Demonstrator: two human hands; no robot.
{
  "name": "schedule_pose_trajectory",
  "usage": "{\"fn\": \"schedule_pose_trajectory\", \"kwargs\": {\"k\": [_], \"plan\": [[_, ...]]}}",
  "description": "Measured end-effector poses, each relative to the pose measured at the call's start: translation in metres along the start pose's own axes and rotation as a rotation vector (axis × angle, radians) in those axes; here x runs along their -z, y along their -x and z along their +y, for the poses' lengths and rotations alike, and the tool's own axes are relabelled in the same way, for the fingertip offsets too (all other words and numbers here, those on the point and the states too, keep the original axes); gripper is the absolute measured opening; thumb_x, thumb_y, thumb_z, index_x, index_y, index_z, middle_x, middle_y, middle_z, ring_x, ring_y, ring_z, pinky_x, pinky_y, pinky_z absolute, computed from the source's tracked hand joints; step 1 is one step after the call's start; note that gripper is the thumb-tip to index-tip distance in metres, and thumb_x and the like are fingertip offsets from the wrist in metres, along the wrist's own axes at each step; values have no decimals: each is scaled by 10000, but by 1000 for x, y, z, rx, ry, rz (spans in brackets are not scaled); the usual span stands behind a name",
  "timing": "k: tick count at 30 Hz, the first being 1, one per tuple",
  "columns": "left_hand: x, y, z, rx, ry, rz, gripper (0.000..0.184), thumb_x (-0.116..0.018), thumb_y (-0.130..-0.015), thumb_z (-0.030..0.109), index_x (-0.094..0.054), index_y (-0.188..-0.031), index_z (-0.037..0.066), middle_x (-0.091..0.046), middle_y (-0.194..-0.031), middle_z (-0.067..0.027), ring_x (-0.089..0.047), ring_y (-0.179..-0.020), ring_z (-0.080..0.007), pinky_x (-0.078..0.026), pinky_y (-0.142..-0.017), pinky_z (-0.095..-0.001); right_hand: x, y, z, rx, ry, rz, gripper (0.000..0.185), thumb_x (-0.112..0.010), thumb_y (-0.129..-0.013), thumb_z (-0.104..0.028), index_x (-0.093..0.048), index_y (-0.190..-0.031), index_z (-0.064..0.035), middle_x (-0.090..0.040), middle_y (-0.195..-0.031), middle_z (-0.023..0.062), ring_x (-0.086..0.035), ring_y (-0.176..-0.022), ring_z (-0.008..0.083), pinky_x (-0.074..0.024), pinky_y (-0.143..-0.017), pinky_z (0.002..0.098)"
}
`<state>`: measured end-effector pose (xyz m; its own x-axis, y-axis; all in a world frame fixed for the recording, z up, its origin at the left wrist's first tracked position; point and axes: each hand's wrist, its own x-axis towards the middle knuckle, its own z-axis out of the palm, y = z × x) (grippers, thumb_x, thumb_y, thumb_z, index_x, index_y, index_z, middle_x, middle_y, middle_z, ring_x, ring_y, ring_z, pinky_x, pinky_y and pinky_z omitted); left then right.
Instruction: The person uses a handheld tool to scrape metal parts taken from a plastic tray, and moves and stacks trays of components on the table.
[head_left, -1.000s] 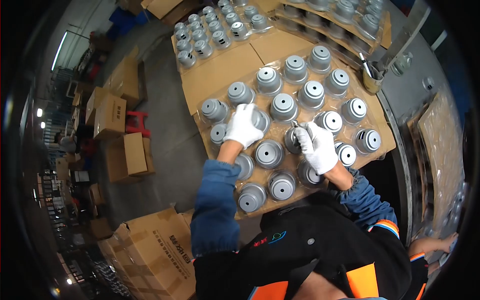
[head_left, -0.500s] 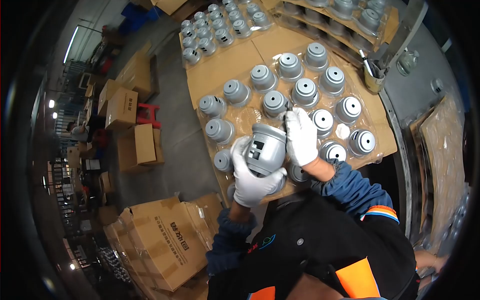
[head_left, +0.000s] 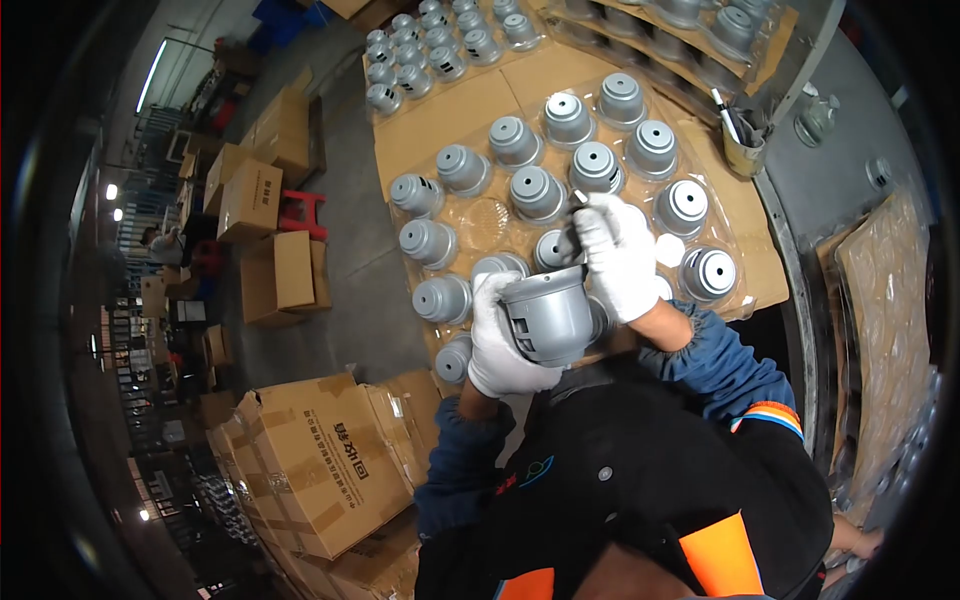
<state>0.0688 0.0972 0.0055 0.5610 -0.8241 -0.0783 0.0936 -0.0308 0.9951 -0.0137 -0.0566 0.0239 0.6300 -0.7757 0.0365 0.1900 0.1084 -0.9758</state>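
Note:
My left hand [head_left: 500, 345], in a white glove, is wrapped round a silver-grey cup-shaped metal housing [head_left: 552, 315]. The housing is tilted with its wide rim up, and dark rectangular cut-outs show on its left side. Close to that rim, on the right, my gloved right hand [head_left: 620, 258] is closed round a small dark tool with a pale tip [head_left: 580, 197]; its exact kind does not show. Beneath both hands, a clear plastic tray [head_left: 485, 222] holds several similar housings [head_left: 537, 192], wide end down. Some of them are partly hidden by my hands.
More housings [head_left: 445, 62] stand on cardboard at the back left. Stacked trays [head_left: 690, 50] rise at the back right, near a cup with pens [head_left: 743, 155] and a clear bottle [head_left: 816, 118]. A large carton [head_left: 320, 455] stands at lower left, and a red stool [head_left: 303, 213] farther off.
The held housing has moved slightly down and right and turned, its rim now facing more upward. My right hand has shifted a little right and down. The view has shifted slightly.

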Motion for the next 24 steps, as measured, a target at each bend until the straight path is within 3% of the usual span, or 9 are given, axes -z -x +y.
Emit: {"fn": "schedule_pose_trajectory", "kwargs": {"k": [2, 5, 7, 11, 14, 18, 19, 21, 24], "plan": [[-2, -1, 1, -213, -180, -51, 917, -816, -432, 73, -331, -1208, 21, -408, -1111, -87, -502, -1016, -188, -445, -876, -326, 15, -4, -3, 217, 224, 15, 237, -573, -906, -181, -576, -1073, -12, -628, -753, 78, -604, -665, 126, -468, -592, 269], [-10, -1, 8, -204, -163, -22, 922, -822, -433, 73, -330, -1211, 19, -409, -1102, -93, -505, -1011, -196, -445, -873, -330, 33, -7, -17, 374, 263, -64, 249, -581, -876, -127, -578, -1111, -46, -614, -764, 77, -606, -700, 188, -473, -639, 303], [-13, -2, 12, -304, -239, -15, 901, -821, -445, 76, -340, -1205, 20, -412, -1096, -97, -507, -1006, -201, -445, -870, -331, 46, -7, -34, 542, 588, -239, 263, -592, -835, -106, -594, -1097, -86, -583, -737, 81, -580, -683, 262, -461, -637, 344], [-14, -6, 20, -496, -464, -26, 829, -797, -477, 76, -382, -1193, 25, -418, -1083, -112, -509, -998, -227, -438, -863, -344, 57, -1, -60, 780, 839, -385, 217, -627, -787, -167, -594, -995, -114, -517, -637, 66, -542, -625, 270, -406, -568, 378], [-11, -6, 26, -539, -607, -49, 807, -771, -476, 76, -406, -1195, 29, -440, -1105, -133, -502, -999, -261, -433, -865, -371, 59, 5, -77, 764, 1030, -496, 211, -637, -779, -182, -584, -969, -107, -491, -603, 52, -523, -601, 259, -393, -565, 373], [-8, -5, 27, -615, -662, -34, 835, -752, -451, 75, -411, -1212, 35, -467, -1119, -151, -491, -1000, -293, -429, -868, -394, 60, 10, -69, 958, 1087, -408, 266, -641, -726, -180, -580, -970, -94, -462, -616, 8, -461, -561, 203, -360, -556, 328], [-8, -5, 29, -636, -686, -36, 839, -749, -445, 78, -414, -1214, 40, -475, -1124, -156, -490, -998, -300, -431, -866, -400, 60, 12, -69, 959, 1087, -408, 266, -641, -726, -180, -580, -970, -94, -462, -616, 8, -461, -561, 203, -360, -556, 328], [-8, -4, 30, -657, -709, -37, 844, -747, -439, 82, -418, -1215, 46, -484, -1129, -161, -489, -997, -307, -433, -864, -406, 60, 13, -71, 964, 1113, -391, 355, -726, -599, -148, -636, -942, -138, -504, -647, 4, -504, -587, 209, -380, -533, 331], [-10, -4, 31, -688, -723, -36, 851, -743, -439, 84, -420, -1225, 60, -481, -1122, -162, -491, -997, -311, -436, -855, -406, 60, 14, -69, 964, 1094, -396, 360, -722, -603, -143, -634, -951, -139, -505, -653, 0, -499, -587, 206, -377, -531, 329]]}}
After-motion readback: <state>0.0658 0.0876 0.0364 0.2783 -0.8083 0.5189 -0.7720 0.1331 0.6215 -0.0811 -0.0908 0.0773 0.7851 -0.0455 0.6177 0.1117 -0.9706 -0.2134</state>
